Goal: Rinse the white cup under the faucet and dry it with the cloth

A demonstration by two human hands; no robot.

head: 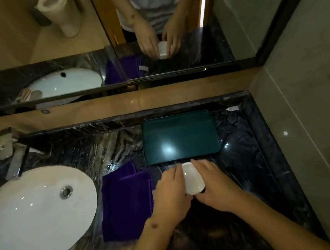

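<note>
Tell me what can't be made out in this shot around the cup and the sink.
- White cup, head view: its sides are covered by the left hand and right hand; wet or dry is unclear.
- Sink: its left part is cut off by the frame edge.
- Faucet: dim and small; no running water discernible.

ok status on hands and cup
Left hand and right hand both hold small white ceramic cup above dark marble counter. Nothing blocking.

Counts — 1 cup (192,179), 1 cloth (124,204), 1 tray (179,136), 1 sink (35,217), 2 hands.
</note>
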